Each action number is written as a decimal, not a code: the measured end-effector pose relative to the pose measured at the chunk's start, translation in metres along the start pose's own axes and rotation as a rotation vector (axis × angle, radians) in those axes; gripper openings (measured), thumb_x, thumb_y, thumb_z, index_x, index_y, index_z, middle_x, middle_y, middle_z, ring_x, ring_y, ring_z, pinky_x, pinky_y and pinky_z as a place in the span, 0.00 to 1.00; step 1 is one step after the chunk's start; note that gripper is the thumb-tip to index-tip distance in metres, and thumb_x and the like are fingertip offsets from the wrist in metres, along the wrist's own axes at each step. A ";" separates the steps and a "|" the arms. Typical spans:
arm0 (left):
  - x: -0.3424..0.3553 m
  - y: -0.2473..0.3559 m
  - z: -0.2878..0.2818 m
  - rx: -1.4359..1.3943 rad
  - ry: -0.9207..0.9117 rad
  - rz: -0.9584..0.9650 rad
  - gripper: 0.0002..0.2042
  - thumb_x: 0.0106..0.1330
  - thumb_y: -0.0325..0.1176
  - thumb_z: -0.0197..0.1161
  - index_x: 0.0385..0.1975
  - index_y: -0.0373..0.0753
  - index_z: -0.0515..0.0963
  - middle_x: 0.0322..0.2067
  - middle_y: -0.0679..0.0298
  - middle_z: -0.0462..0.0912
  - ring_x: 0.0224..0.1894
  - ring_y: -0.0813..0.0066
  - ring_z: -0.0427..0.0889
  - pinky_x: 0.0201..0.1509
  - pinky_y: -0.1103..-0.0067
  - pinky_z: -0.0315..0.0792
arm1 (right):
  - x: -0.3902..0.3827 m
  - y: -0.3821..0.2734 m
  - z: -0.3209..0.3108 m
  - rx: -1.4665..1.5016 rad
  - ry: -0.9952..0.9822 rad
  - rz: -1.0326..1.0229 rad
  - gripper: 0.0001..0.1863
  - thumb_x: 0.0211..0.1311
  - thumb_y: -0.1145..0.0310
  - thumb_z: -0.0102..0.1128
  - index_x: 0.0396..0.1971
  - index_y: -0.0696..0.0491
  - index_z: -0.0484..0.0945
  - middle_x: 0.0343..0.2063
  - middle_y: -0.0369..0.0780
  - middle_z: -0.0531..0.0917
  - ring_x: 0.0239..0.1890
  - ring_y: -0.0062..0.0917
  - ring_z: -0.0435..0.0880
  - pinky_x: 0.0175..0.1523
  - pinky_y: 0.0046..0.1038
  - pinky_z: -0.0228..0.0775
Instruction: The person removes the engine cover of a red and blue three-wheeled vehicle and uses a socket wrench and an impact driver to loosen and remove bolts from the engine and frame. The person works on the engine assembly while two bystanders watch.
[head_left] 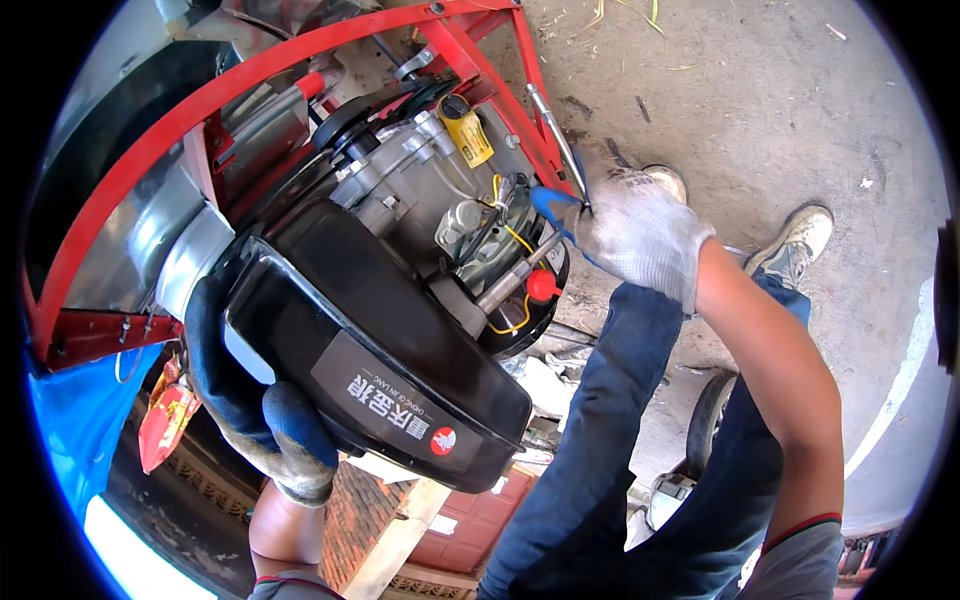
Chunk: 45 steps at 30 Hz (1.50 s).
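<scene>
My left hand (260, 390), in a blue-coated glove, grips the left edge of a black housing (360, 310) on a small engine (420, 180). My right hand (635, 235), in a grey glove with blue fingertips, is curled at the engine's right side, where a slim metal rod (550, 130) and a thicker shaft (510, 275) meet it; exactly what the fingers hold is hard to make out. Below that shaft are a red cap (542, 286) and yellow wires. A yellow tag (466, 135) lies near the top of the engine.
A red metal frame (150, 140) surrounds the engine. Blue sheeting (80, 420) lies at left, wood and red boxes (470, 530) below. My legs and shoes (800, 235) stand on concrete floor (760, 90), near a dark wheel (710, 420).
</scene>
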<state>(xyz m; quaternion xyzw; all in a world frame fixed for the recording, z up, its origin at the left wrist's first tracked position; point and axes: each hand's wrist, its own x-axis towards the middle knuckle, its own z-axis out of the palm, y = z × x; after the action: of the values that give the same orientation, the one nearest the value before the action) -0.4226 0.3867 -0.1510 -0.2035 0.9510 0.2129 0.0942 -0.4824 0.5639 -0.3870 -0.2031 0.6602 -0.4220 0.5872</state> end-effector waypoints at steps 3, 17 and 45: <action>0.001 0.004 0.004 -0.090 0.080 -0.101 0.43 0.61 0.59 0.58 0.65 0.29 0.55 0.59 0.51 0.67 0.60 0.63 0.69 0.65 0.70 0.61 | -0.022 -0.004 -0.008 0.237 0.004 -0.120 0.33 0.61 0.62 0.54 0.58 0.69 0.57 0.37 0.57 0.79 0.38 0.47 0.82 0.45 0.39 0.74; 0.006 0.005 -0.001 -0.057 0.013 -0.057 0.41 0.62 0.56 0.58 0.64 0.28 0.56 0.58 0.52 0.68 0.60 0.64 0.68 0.64 0.70 0.60 | 0.012 -0.009 -0.023 -0.318 -0.163 -0.138 0.12 0.42 0.71 0.57 0.27 0.61 0.81 0.27 0.52 0.83 0.35 0.43 0.84 0.40 0.37 0.77; 0.000 0.003 0.002 -0.009 -0.007 -0.006 0.35 0.69 0.53 0.49 0.66 0.32 0.53 0.61 0.51 0.66 0.61 0.62 0.69 0.65 0.69 0.62 | -0.003 0.084 0.061 1.404 -0.100 -0.369 0.15 0.61 0.67 0.62 0.43 0.61 0.79 0.40 0.45 0.84 0.34 0.27 0.83 0.41 0.25 0.75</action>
<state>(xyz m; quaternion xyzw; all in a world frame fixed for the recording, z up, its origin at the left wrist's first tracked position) -0.4237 0.3903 -0.1518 -0.2060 0.9491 0.2177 0.0973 -0.4055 0.5936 -0.4495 0.0947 0.1610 -0.8285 0.5279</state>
